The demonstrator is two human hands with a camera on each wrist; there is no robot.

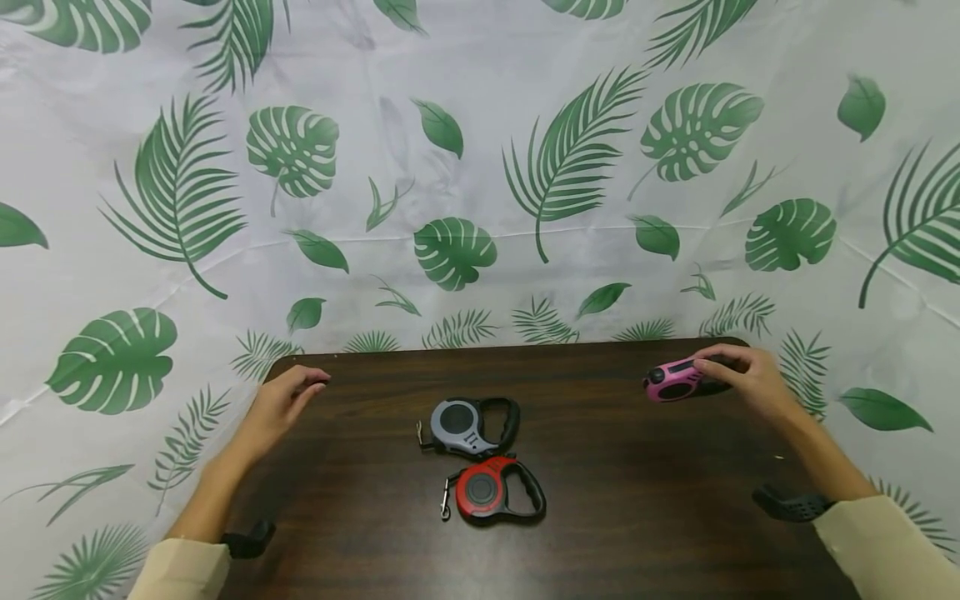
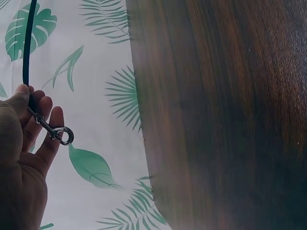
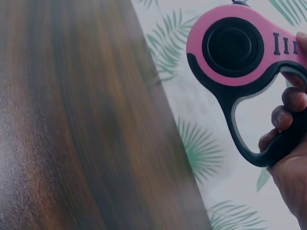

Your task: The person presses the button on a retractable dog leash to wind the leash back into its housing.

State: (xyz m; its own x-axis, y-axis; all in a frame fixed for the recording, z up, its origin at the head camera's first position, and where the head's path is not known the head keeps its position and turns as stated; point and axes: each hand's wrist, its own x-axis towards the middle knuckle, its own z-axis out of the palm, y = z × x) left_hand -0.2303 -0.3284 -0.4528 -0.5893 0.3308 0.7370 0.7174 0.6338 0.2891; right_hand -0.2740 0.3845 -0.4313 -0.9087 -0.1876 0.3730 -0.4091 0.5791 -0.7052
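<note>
A pink and black retractable dog leash (image 1: 670, 382) is held above the table's right side by my right hand (image 1: 750, 382). In the right wrist view, the fingers of that hand curl round the leash's black loop handle (image 3: 283, 143). Across on the left, my left hand (image 1: 280, 406) pinches the end of a dark strap (image 2: 29, 48), just above its metal snap hook (image 2: 52, 129). The hook hangs over the fingers in the left wrist view. Between the two hands the strap cannot be made out in the head view.
Two more retractable leashes lie mid-table: a grey one (image 1: 457, 419) and, nearer, a red one (image 1: 480, 490), almost touching. Each has its clip toward the left. The dark wooden table (image 1: 345, 533) backs onto a white leaf-print cloth (image 1: 480, 183).
</note>
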